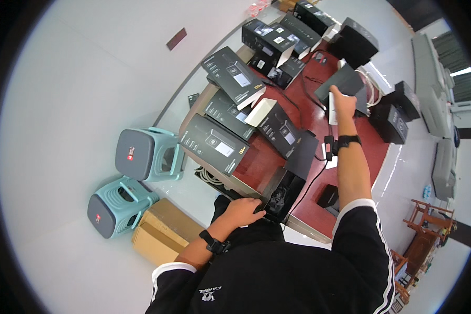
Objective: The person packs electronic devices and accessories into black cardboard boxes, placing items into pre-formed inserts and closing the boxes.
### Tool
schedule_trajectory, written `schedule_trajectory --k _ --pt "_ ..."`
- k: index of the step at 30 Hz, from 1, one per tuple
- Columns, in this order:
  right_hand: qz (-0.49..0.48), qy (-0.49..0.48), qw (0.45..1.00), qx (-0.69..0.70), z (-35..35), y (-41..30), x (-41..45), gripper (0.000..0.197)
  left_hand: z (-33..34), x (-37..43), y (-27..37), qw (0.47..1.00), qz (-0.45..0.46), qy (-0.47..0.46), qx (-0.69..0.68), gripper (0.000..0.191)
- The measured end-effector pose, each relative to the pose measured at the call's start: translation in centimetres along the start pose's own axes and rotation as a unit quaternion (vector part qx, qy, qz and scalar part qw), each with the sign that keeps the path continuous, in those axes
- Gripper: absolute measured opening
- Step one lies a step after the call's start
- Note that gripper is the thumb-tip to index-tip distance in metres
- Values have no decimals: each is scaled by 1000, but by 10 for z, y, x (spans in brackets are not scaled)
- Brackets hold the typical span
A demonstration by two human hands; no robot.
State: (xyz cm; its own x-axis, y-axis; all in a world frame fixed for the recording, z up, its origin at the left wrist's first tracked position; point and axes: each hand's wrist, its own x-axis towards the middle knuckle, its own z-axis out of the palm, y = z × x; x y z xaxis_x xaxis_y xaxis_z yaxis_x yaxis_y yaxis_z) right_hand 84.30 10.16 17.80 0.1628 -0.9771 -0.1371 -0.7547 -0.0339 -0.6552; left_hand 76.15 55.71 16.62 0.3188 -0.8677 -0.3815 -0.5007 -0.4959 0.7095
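Observation:
My right hand (344, 105) reaches across the red-topped table (255, 165). Its fingertips meet a flat dark grey box (345, 80), and a white card or booklet (333, 115) shows along the thumb side. Whether the fingers grip either one is hidden. At the near table edge my left hand (241, 212) rests with thumb and fingers apart, holding nothing. Just right of it lies an open black box (284, 194) with dark, shiny wrapped contents. Its dark flap or lid (303, 155) leans toward an opened printed carton (280, 129) with a white inner flap.
Black printed cartons (216, 143) crowd the table's left side, with more stacked at the far end (267, 41). A black cable with an inline module (329, 147) crosses the top. Dark boxes (390, 121) stand at the right edge. Blue stools (135, 153) and a cardboard box (168, 229) occupy the left floor.

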Motion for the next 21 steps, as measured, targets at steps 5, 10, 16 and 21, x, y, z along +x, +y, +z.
schedule_trajectory --k 5,10,16,21 --pt "-69 -144 970 183 -110 2 -103 45 -31 -25 -6 977 -11 47 -206 38" --pt "-138 -223 965 11 -158 28 -286 70 -52 -21 10 876 52 -32 -479 58" --pt "-192 -219 951 -104 -131 36 -409 78 -66 -48 29 869 -11 87 -487 58" --pt "-66 -398 874 272 -129 37 -432 42 -73 -80 34 844 -34 176 -505 67"
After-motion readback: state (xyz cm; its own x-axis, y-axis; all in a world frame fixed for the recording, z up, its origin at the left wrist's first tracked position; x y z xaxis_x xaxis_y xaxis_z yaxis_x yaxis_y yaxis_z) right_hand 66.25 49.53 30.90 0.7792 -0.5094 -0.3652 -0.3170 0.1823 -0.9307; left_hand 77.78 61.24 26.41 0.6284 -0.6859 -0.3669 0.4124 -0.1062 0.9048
